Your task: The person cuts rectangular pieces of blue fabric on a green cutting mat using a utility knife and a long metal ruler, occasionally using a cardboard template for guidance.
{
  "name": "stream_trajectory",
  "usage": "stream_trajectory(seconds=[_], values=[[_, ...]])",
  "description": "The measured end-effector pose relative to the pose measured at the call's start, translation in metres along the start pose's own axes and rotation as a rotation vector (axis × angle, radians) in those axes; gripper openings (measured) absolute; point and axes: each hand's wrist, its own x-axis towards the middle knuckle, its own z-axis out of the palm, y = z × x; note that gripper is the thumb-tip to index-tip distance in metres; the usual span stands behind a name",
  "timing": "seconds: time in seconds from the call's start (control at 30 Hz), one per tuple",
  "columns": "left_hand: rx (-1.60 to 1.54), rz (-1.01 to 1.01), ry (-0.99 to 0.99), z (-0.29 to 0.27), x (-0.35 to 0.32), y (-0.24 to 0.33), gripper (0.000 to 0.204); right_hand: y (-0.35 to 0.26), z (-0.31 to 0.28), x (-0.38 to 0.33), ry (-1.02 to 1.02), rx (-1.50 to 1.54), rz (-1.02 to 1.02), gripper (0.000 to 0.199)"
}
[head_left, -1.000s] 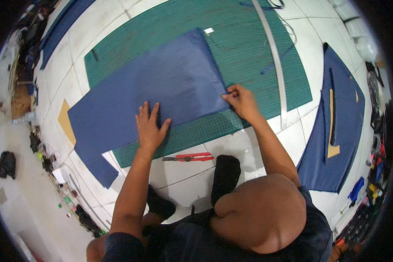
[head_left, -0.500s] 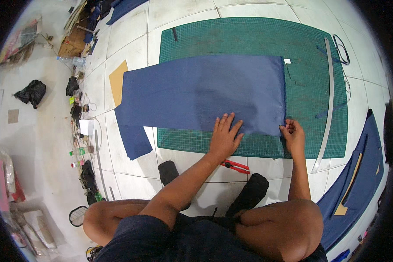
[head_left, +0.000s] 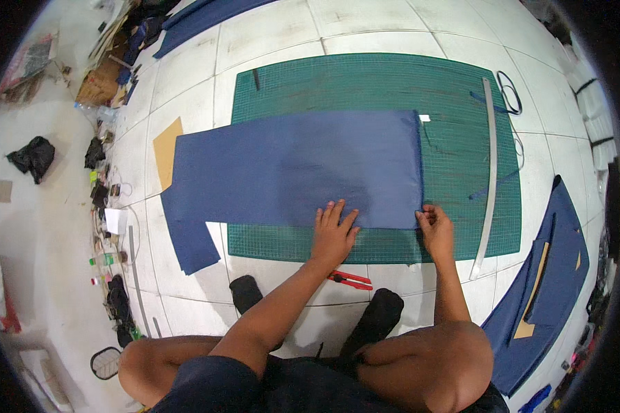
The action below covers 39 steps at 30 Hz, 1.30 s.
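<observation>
Left hand (head_left: 334, 234) lies flat, fingers spread, pressing the near edge of the blue cloth (head_left: 296, 168), apparently to keep it from sliding. Right hand (head_left: 435, 230) pinches the cloth's near right corner, fingers curled on it. The cloth lies flat, mostly on the green cutting mat (head_left: 461, 82) on the tiled floor (head_left: 186, 76), its left end over the mat's edge. Red cutter (head_left: 350, 279) sits just below the left hand. Long metal ruler (head_left: 490, 172) lies on the mat's right side, near the right hand. More blue pieces (head_left: 558, 275) lie farther right.
</observation>
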Motion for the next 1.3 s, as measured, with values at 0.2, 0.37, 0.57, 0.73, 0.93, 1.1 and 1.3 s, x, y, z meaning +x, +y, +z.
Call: stream_trajectory(seconds=[0.2,0.37,0.57,0.73,0.93,1.1,1.3], values=[[0.043,0.012,0.021,-0.002,0.006,0.007,0.043,0.004,-0.005,-0.001,0.014,0.005,-0.01,0.029],[0.045,0.007,0.02,0.0,0.004,0.003,0.045,-0.004,-0.004,-0.001,-0.005,-0.009,-0.017,0.03],[0.025,0.051,0.046,0.003,0.007,0.007,0.043,0.04,-0.049,-0.004,0.352,-0.221,-0.05,0.038],[0.083,0.049,0.075,-0.003,0.005,0.0,0.045,0.077,-0.102,-0.026,0.508,-0.591,0.264,0.049],[0.065,0.059,0.002,-0.007,0.014,0.008,0.045,0.123,-0.115,-0.026,0.501,-0.372,0.255,0.031],[0.12,0.074,0.0,-0.016,0.011,0.007,0.044,0.041,-0.066,-0.044,0.482,-0.123,0.033,0.033],[0.112,0.078,-0.039,-0.018,0.014,0.009,0.044,-0.017,0.013,-0.054,0.21,0.229,0.075,0.035]])
